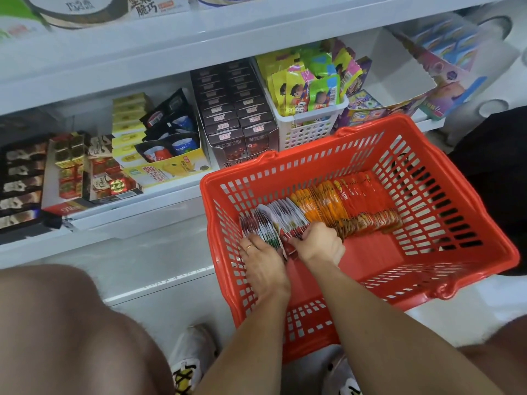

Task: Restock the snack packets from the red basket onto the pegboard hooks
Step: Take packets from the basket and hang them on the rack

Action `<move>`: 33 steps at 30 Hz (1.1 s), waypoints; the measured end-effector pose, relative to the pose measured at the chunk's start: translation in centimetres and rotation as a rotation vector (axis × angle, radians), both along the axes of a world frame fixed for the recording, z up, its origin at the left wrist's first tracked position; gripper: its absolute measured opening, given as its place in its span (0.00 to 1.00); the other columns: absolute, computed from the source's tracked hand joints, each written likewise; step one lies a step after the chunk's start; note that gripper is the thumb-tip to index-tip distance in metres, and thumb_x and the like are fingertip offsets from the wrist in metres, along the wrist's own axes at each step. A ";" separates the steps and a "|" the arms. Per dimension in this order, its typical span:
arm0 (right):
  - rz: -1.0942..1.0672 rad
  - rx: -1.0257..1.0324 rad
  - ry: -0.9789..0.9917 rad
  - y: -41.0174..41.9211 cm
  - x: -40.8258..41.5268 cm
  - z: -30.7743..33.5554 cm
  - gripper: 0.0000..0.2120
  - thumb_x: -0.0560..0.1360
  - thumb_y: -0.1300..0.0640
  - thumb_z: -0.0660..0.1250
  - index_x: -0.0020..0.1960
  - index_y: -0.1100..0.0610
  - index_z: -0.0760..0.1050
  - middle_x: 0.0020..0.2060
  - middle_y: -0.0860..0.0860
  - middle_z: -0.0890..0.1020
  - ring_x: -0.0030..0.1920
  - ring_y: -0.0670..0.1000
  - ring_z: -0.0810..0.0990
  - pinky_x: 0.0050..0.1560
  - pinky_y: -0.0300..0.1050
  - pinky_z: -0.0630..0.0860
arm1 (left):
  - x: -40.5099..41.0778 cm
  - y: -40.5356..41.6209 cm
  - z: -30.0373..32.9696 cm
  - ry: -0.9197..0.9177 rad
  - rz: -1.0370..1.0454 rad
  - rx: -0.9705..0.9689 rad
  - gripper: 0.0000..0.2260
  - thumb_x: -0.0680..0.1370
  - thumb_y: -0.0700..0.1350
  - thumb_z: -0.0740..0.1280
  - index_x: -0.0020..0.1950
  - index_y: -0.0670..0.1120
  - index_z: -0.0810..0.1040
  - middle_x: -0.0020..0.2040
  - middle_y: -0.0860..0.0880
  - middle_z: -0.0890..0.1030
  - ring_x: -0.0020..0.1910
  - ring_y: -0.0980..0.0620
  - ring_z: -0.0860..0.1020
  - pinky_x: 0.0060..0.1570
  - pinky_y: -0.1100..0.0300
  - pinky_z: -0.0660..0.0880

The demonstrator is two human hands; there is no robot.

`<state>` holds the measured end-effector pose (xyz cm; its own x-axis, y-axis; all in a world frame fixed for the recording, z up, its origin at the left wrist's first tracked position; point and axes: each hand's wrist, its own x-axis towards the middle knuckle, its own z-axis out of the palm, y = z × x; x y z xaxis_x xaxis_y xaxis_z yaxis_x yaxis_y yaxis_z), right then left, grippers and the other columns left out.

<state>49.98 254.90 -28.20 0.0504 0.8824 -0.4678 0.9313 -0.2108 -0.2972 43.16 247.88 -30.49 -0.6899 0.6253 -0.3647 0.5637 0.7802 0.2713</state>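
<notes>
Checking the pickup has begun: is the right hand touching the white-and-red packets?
Touching: the head view shows the right hand with its fingers curled into the white-and-red packets.

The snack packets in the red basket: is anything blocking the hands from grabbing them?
No. Both hands are already on the snack packets: the left hand rests on the white end of the row, the right hand digs in beside it. The red basket is open on top.
</notes>
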 end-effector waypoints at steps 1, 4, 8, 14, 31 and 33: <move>-0.005 0.005 -0.007 0.0 -0.1 0.0 0.16 0.74 0.42 0.77 0.51 0.53 0.81 0.50 0.53 0.85 0.54 0.58 0.84 0.49 0.47 0.74 | 0.0 0.0 0.0 0.006 0.002 0.004 0.32 0.86 0.51 0.65 0.83 0.37 0.55 0.80 0.36 0.61 0.80 0.39 0.63 0.74 0.51 0.69; -0.010 0.025 -0.042 0.1 -0.4 -0.3 0.15 0.75 0.44 0.76 0.54 0.54 0.81 0.53 0.54 0.85 0.56 0.60 0.84 0.53 0.48 0.76 | -0.1 -0.1 -0.1 0.001 0.014 0.014 0.31 0.86 0.48 0.65 0.83 0.37 0.54 0.79 0.34 0.62 0.79 0.38 0.64 0.73 0.50 0.71; 0.003 0.043 -0.077 0.3 -0.5 -0.5 0.15 0.76 0.45 0.75 0.56 0.55 0.81 0.54 0.55 0.85 0.56 0.60 0.84 0.54 0.49 0.77 | 0.1 0.0 0.4 -0.055 0.022 0.017 0.35 0.84 0.58 0.64 0.82 0.39 0.56 0.78 0.35 0.64 0.78 0.38 0.64 0.71 0.49 0.71; -0.015 0.029 -0.039 0.4 0.0 -0.8 0.17 0.73 0.43 0.77 0.53 0.53 0.81 0.52 0.55 0.85 0.56 0.60 0.84 0.54 0.49 0.78 | 0.6 2.1 0.4 -0.110 0.168 -0.015 0.45 0.76 0.66 0.72 0.78 0.37 0.57 0.72 0.36 0.71 0.69 0.38 0.76 0.63 0.49 0.77; -0.018 0.001 0.021 0.4 1.1 -0.7 0.14 0.74 0.43 0.77 0.49 0.53 0.80 0.51 0.56 0.85 0.54 0.61 0.83 0.52 0.49 0.76 | -0.8 5.5 0.4 -0.174 0.326 -0.145 0.52 0.70 0.56 0.82 0.78 0.38 0.52 0.70 0.36 0.73 0.69 0.38 0.75 0.59 0.47 0.78; -0.013 -0.002 0.023 0.6 1.1 -0.6 0.13 0.75 0.44 0.76 0.49 0.53 0.81 0.51 0.56 0.85 0.55 0.61 0.83 0.51 0.48 0.76 | -0.7 5.9 0.3 -0.147 0.309 -0.180 0.54 0.69 0.57 0.83 0.78 0.37 0.51 0.71 0.37 0.72 0.69 0.39 0.74 0.58 0.48 0.78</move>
<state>51.12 255.52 -28.84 0.0517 0.8809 -0.4704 0.9214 -0.2237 -0.3177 42.42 253.75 -30.17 -0.7677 0.3131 -0.5591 0.2601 0.9497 0.1747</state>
